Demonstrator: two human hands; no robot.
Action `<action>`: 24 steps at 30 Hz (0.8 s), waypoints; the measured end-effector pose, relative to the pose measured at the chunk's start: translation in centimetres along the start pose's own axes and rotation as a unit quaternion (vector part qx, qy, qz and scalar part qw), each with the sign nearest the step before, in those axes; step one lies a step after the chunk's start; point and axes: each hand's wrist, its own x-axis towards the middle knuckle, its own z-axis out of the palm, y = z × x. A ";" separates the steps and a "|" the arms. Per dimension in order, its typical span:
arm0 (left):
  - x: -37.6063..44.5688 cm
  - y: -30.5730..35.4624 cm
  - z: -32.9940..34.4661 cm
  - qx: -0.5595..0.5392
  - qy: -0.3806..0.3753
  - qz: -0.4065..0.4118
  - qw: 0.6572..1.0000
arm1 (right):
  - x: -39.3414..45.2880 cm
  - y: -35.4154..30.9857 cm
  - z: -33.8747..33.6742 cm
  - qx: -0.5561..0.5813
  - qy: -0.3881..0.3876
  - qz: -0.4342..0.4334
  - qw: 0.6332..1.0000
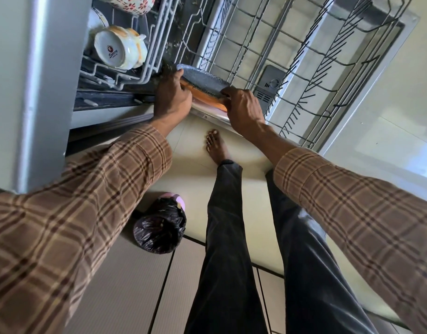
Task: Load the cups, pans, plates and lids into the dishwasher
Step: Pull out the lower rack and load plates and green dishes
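Both hands hold a grey speckled pan (202, 79) with an orange outer side at the near corner of the pulled-out lower rack (304, 56). My left hand (172, 96) grips its left rim, and my right hand (243, 106) grips its right rim. The pan is tilted on edge over the rack's corner. In the upper rack (145, 71) at the left a white and orange cup (120, 48) lies on its side. A cup with red flowers (135, 3) sits behind it.
The open dishwasher door (352, 75) lies under the lower rack, with the detergent compartment (271, 84) showing through the wires. A bin lined with a black bag (160, 225) stands on the floor by my legs. My bare foot (216, 147) is next to the door's edge.
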 end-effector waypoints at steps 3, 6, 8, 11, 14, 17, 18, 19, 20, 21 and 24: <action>0.2 0.1 0.3 -0.001 -0.014 -0.002 1.000 | -0.9 0.6 0.3 0.009 0.011 0.010 1.000; 0.5 -0.1 0.6 0.012 -0.015 0.017 1.000 | -1.6 1.6 0.9 0.024 0.003 0.033 0.999; 0.4 -0.2 0.9 0.019 -0.011 0.030 0.999 | -1.8 2.2 1.1 0.031 0.001 0.048 0.998; -0.6 -0.2 1.3 -0.004 0.007 0.025 1.000 | -2.2 3.3 1.4 0.025 -0.015 0.068 0.997; -1.2 -0.4 1.4 -0.001 0.015 0.034 0.999 | -2.9 4.3 1.5 0.012 -0.039 0.079 0.996; -1.5 -0.3 1.0 0.015 0.015 0.047 0.999 | -3.8 5.0 0.8 0.004 -0.062 0.074 0.995; -1.7 -0.1 0.9 0.026 0.014 0.053 0.998 | -4.1 5.1 0.4 0.004 -0.067 0.069 0.995; -2.2 0.2 0.8 0.037 0.019 0.061 0.997 | -4.3 5.0 -0.1 0.001 -0.071 0.058 0.996; -2.7 0.5 0.8 0.049 0.025 0.070 0.996 | -4.6 5.0 -0.6 -0.004 -0.076 0.045 0.996; -3.5 0.9 0.7 0.060 0.031 0.079 0.995 | -5.0 4.9 -1.3 -0.011 -0.081 0.028 0.996; -6.2 2.4 0.4 0.068 0.047 0.093 0.992 | -6.0 4.2 -3.9 -0.023 -0.089 -0.012 0.996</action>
